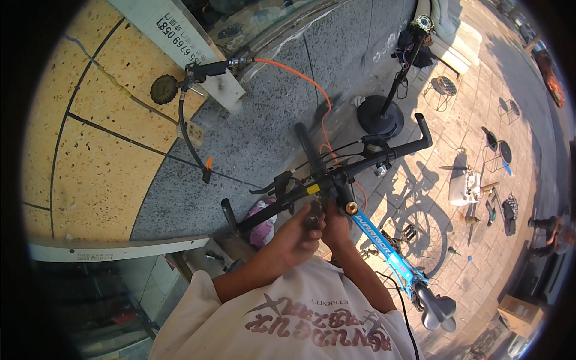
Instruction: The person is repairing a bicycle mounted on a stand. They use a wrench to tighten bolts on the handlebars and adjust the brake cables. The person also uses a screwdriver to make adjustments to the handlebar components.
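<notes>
A bicycle with a blue frame (pixel 378 238) stands in front of me, and its black handlebar (pixel 288 203) crosses above my hands. My left hand (pixel 294 236) is closed around a black handle with a rounded end (pixel 312 220); the tool's far end is hidden, so its kind is unclear. Close beside it, my right hand (pixel 335 227) reaches up under the handlebar, next to the blue tube near the stem. The right fingers are mostly hidden, and what they touch cannot be made out. Beyond the handlebar shows the front tyre (pixel 310 144).
An air inflator gun (pixel 204 71) with an orange hose (pixel 297 74) lies on the step at upper left. Beyond the bicycle are a black round stand base (pixel 380 116), a white container (pixel 465 189), scattered tools, stools and a cardboard box (pixel 520 315). A person (pixel 555 236) is at far right.
</notes>
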The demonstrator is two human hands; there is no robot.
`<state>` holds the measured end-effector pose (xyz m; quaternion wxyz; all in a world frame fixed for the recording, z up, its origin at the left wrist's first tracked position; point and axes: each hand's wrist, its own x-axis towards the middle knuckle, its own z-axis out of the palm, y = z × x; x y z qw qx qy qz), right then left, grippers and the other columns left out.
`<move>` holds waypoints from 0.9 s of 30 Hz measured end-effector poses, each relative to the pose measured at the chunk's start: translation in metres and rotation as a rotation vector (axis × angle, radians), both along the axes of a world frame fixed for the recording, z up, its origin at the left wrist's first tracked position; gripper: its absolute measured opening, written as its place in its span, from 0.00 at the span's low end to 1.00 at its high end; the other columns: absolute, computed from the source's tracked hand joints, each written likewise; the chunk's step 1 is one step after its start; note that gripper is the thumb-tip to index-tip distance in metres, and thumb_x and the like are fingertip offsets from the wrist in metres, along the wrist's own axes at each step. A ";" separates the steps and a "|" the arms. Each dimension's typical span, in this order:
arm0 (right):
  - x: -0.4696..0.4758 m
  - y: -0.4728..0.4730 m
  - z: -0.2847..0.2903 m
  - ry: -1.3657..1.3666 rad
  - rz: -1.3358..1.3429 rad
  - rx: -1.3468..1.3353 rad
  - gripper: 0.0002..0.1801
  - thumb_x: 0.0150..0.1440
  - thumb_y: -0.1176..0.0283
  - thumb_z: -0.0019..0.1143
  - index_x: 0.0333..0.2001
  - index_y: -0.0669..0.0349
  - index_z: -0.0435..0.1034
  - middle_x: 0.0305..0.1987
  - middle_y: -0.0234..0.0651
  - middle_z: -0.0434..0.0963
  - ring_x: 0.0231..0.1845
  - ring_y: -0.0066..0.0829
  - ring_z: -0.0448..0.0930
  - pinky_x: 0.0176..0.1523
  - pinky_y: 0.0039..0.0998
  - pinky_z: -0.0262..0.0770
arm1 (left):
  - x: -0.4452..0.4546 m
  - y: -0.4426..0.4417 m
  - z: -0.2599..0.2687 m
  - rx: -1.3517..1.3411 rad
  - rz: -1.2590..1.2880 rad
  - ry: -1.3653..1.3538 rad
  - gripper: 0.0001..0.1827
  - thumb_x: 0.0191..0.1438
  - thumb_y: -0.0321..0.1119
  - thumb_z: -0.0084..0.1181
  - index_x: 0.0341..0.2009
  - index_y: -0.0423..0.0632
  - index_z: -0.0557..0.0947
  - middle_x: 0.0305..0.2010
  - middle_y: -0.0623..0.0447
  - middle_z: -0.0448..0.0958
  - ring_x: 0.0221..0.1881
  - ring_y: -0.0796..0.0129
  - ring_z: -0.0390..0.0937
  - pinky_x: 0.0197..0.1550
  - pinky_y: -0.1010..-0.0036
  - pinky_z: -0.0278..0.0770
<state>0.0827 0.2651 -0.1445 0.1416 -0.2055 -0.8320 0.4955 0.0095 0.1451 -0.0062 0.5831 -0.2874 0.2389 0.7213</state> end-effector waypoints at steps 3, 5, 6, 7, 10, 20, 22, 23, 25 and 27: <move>0.000 0.000 0.000 0.019 -0.012 -0.008 0.24 0.58 0.67 0.63 0.55 0.62 0.66 0.39 0.54 0.81 0.38 0.59 0.83 0.37 0.52 0.79 | 0.000 0.000 -0.002 0.023 0.005 0.007 0.20 0.71 0.54 0.52 0.44 0.50 0.82 0.33 0.54 0.81 0.25 0.73 0.76 0.15 0.81 0.65; -0.001 0.000 0.000 0.031 -0.020 -0.013 0.23 0.59 0.68 0.61 0.56 0.60 0.66 0.41 0.54 0.81 0.40 0.60 0.83 0.39 0.51 0.79 | 0.000 -0.001 -0.003 0.013 0.002 0.017 0.19 0.71 0.54 0.52 0.44 0.51 0.82 0.33 0.55 0.81 0.25 0.73 0.76 0.15 0.81 0.66; -0.001 0.001 0.000 0.020 -0.018 -0.029 0.22 0.60 0.68 0.58 0.58 0.58 0.67 0.43 0.54 0.81 0.42 0.61 0.83 0.41 0.51 0.79 | 0.000 -0.001 -0.002 0.018 0.013 0.004 0.19 0.71 0.54 0.52 0.45 0.51 0.82 0.33 0.55 0.81 0.25 0.73 0.76 0.15 0.81 0.66; -0.001 0.001 -0.001 -0.011 -0.014 -0.032 0.22 0.62 0.68 0.56 0.60 0.56 0.68 0.45 0.55 0.82 0.44 0.62 0.83 0.42 0.51 0.79 | 0.000 -0.001 -0.002 0.011 0.004 0.017 0.19 0.71 0.54 0.52 0.45 0.52 0.82 0.33 0.55 0.81 0.25 0.73 0.76 0.15 0.81 0.66; 0.000 0.002 0.000 -0.034 -0.029 0.028 0.29 0.58 0.67 0.62 0.62 0.61 0.65 0.42 0.53 0.82 0.39 0.60 0.84 0.38 0.51 0.80 | 0.000 0.000 0.000 0.009 -0.004 0.020 0.18 0.70 0.54 0.52 0.45 0.52 0.82 0.34 0.55 0.81 0.25 0.73 0.76 0.15 0.81 0.65; 0.026 -0.011 0.019 -0.009 -0.061 0.013 0.31 0.63 0.63 0.58 0.67 0.60 0.62 0.48 0.56 0.82 0.39 0.58 0.85 0.39 0.52 0.82 | 0.000 -0.002 0.000 0.019 0.001 0.030 0.18 0.70 0.53 0.53 0.47 0.52 0.81 0.34 0.55 0.83 0.25 0.73 0.77 0.15 0.81 0.65; 0.027 -0.010 0.021 0.032 -0.055 0.047 0.31 0.63 0.62 0.58 0.67 0.61 0.62 0.47 0.56 0.82 0.39 0.58 0.85 0.39 0.52 0.82 | 0.000 -0.002 -0.002 0.035 0.003 0.026 0.18 0.70 0.53 0.53 0.47 0.52 0.81 0.35 0.55 0.82 0.26 0.73 0.77 0.15 0.81 0.65; 0.028 -0.010 0.022 -0.010 -0.038 0.021 0.31 0.63 0.62 0.57 0.67 0.61 0.61 0.47 0.57 0.82 0.39 0.59 0.85 0.39 0.52 0.82 | 0.000 -0.001 -0.002 0.037 0.003 0.020 0.18 0.70 0.53 0.53 0.47 0.52 0.81 0.35 0.55 0.82 0.26 0.73 0.77 0.15 0.81 0.65; 0.025 -0.011 0.022 -0.019 -0.028 0.029 0.31 0.64 0.61 0.57 0.67 0.61 0.61 0.46 0.57 0.82 0.39 0.59 0.85 0.39 0.52 0.82 | -0.002 0.000 -0.003 0.042 0.005 0.006 0.18 0.70 0.53 0.53 0.47 0.52 0.81 0.35 0.56 0.82 0.26 0.73 0.77 0.15 0.81 0.65; 0.021 -0.011 0.022 -0.057 -0.024 0.012 0.30 0.65 0.61 0.56 0.66 0.62 0.61 0.46 0.57 0.82 0.38 0.59 0.85 0.39 0.52 0.82 | -0.004 0.003 -0.004 0.053 0.011 -0.022 0.18 0.70 0.53 0.53 0.48 0.52 0.81 0.35 0.56 0.82 0.26 0.73 0.77 0.15 0.82 0.65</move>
